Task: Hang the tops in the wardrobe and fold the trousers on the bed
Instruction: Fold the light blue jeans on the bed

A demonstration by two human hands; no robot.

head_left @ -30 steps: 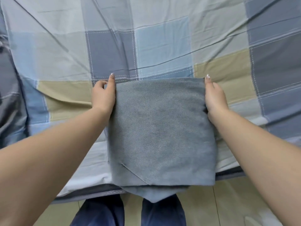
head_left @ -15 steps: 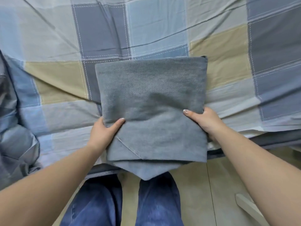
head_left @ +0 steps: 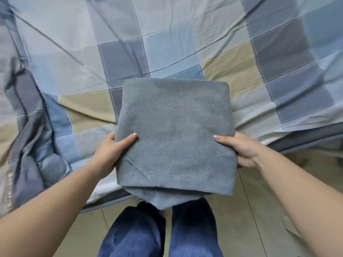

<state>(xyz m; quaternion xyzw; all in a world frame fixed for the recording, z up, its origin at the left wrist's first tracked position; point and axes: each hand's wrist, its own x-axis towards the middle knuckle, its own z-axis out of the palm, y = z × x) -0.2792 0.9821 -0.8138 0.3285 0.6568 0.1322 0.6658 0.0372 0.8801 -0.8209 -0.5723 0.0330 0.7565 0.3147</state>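
Both hands are sliding back from the far corners to the near sides of the folded grey trousers (head_left: 174, 134), and the bundle is now overhanging the bed's (head_left: 232, 71) near edge. The left hand (head_left: 109, 154) and right hand (head_left: 241, 151) are each pinching a side, thumbs on top. Folding looks done; they are probably lifting it to set aside.
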